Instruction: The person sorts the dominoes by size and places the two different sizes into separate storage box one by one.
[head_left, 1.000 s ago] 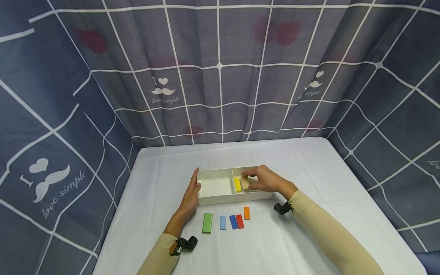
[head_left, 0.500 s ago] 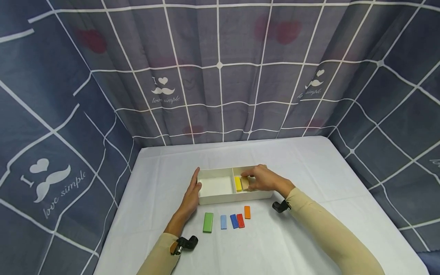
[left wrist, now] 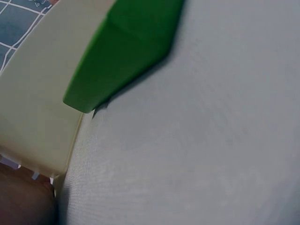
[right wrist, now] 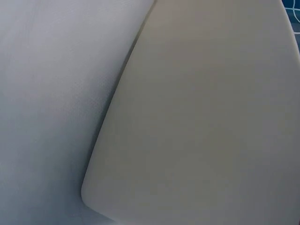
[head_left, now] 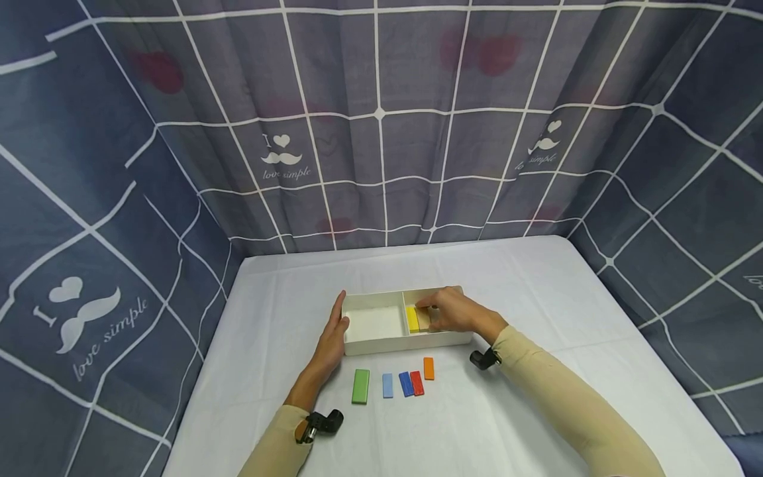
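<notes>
The right hand [head_left: 456,311] grasps, between its fingers, a plain tan block [head_left: 423,320], partly hidden, in the right compartment of a cream box [head_left: 381,346], beside a bright yellow block [head_left: 412,320]. The left hand [head_left: 326,344] lies, fingers straight, against the box's left end. Nearer, on the white-covered desk [head_left: 453,430], lie a green block [head_left: 360,387], light blue block [head_left: 387,385], dark blue block [head_left: 406,384], red block [head_left: 416,383] and orange block [head_left: 428,368]. The curtain [head_left: 334,79] reads "I", a heart, "love simple". The tan block sits closer to the yellow one than a second ago.
</notes>
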Motion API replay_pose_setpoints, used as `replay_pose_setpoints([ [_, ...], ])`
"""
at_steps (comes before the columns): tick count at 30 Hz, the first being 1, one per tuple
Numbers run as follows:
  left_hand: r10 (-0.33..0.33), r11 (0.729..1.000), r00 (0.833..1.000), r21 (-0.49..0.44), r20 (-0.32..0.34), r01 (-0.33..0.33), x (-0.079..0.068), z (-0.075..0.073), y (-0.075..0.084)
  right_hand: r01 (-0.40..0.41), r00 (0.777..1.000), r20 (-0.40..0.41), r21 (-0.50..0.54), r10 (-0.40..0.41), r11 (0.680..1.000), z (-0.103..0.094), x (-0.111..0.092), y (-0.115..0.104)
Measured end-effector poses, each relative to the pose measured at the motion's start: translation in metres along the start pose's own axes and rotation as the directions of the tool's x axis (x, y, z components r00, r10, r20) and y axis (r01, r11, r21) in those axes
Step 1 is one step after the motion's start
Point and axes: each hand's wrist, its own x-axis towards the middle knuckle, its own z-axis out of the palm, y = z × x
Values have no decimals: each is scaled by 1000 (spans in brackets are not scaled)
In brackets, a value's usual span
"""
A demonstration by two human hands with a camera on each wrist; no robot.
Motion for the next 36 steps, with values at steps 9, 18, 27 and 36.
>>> replay_pose_setpoints([
  [9,4,1000,1000,6,4,-4,1,-1,-3,-18,1000,6,0,18,1000,-3,-1,-3],
  [18,-1,1000,1000,-6,8,1,0,0,-2,37,997,-69,34,-34,999,-12,-9,-5],
  [27,30,999,999,19,-13,-29,1,0,-5,-8,986,-162,160,34,987,-18,-21,-17],
  [36,30,999,999,16,-15,-30,1,1,-4,22,970,-241,214,31,977,-16,-31,-27],
])
